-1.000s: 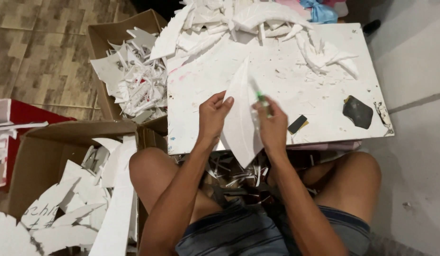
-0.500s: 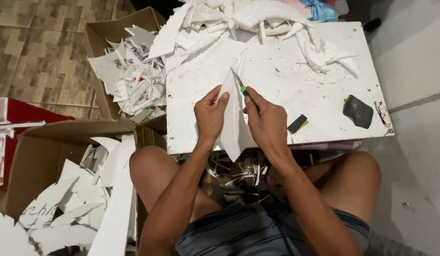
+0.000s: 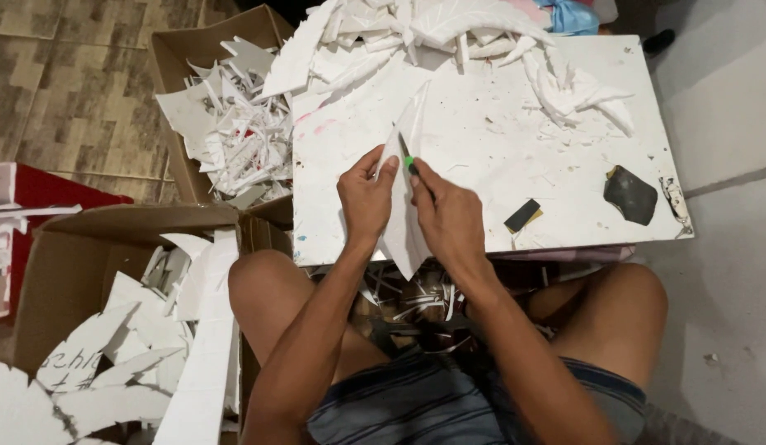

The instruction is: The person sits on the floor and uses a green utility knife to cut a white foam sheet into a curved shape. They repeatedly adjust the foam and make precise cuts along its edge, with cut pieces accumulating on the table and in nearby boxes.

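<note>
Since the earlier frame the green-handled cutter has been carried further up the white foam piece, and both hands have been shifted up with it.

A heap of white foam offcuts is piled along the far edge of the worktop. More curved offcuts are scattered at the far right. A dark grey flat stone-like piece is seen near the right edge, and a small black-and-yellow block lies between it and the right hand. Nothing is placed between the hands and the foam piece.

The foam piece is held upright-tilted, long and pointed, its lower tip hanging over the near edge of the worktop. It is pinched by the left hand, grip closed on its left edge, thumb and fingers on the sheet. The right hand's grip is closed on the cutter, whose green tip is pressed against the foam just beside the left fingertips.

The worktop is a white board, speckled with crumbs and faint pink marks, set low before the seated person's bare knees. A cardboard box of scraps is stood at the left, another open cardboard box with larger white cutouts nearer. Brown tiled floor is seen at left, pale floor at right.
</note>
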